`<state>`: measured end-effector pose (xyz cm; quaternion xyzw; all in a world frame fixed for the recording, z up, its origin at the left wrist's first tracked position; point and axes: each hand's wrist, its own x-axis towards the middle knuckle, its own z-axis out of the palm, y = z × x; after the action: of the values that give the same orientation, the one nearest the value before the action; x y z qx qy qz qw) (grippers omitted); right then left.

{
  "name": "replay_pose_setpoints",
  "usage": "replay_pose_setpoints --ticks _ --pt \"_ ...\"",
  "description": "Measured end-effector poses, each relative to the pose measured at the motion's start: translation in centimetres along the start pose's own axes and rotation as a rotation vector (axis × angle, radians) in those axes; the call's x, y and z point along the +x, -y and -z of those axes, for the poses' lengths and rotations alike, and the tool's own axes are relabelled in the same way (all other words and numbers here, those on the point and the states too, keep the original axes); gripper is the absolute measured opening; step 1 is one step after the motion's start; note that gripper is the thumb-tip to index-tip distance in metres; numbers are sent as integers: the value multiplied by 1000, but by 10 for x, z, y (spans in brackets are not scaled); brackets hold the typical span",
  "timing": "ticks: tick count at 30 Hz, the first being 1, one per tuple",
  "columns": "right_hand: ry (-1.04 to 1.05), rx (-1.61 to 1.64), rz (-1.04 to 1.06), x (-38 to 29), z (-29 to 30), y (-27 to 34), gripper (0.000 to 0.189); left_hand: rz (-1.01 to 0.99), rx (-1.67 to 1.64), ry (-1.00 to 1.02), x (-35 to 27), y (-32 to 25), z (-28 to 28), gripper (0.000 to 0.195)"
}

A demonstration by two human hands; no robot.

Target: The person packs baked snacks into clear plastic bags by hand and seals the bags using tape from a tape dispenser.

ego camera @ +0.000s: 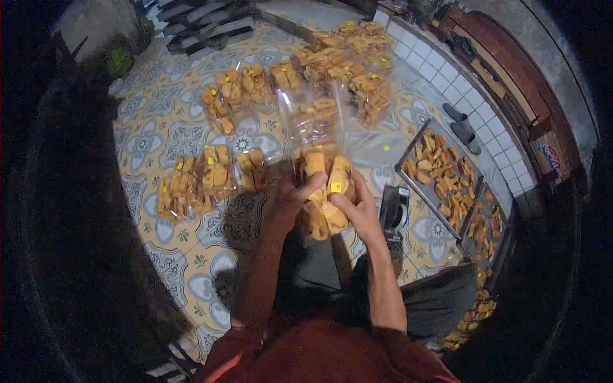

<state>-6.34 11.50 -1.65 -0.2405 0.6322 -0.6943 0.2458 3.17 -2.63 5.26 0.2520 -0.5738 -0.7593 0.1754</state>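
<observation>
Between my two hands is a clear plastic bag of golden-brown bread slices (316, 220) with a small yellow sticker near its middle. My left hand (299, 191) grips the bag's left side, thumb across the front. My right hand (357, 206) grips the right side, its thumb just below the sticker. The transparent upper part of the bag stretches away over the floor. Several filled bags (215, 167) with yellow stickers lie left of my hands. More filled bags (256, 84) lie in a row farther off, beside a large pile (368, 88) of them.
Metal trays (431, 208) of loose bread pieces stand at the right. A tape dispenser (396, 210) rests on the patterned tile floor near my right hand. A pair of slippers (462, 128) lies by the white tiled wall. Stacked dark trays (210, 33) are at the far left.
</observation>
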Motion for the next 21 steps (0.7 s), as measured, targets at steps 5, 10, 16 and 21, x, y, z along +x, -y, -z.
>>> replay_pose_setpoints --ticks 5,10,16,21 --pt "50 -52 15 -3 -10 1 61 -82 -101 -17 10 48 8 37" --pt "-97 13 -31 -18 -16 8 57 -93 -124 48 4 56 6 47" --pt "-174 -116 -22 -29 -20 -16 36 -81 -74 19 -10 67 14 61" --pt "-233 -258 6 -25 11 7 33 45 62 26 -32 69 37 72"
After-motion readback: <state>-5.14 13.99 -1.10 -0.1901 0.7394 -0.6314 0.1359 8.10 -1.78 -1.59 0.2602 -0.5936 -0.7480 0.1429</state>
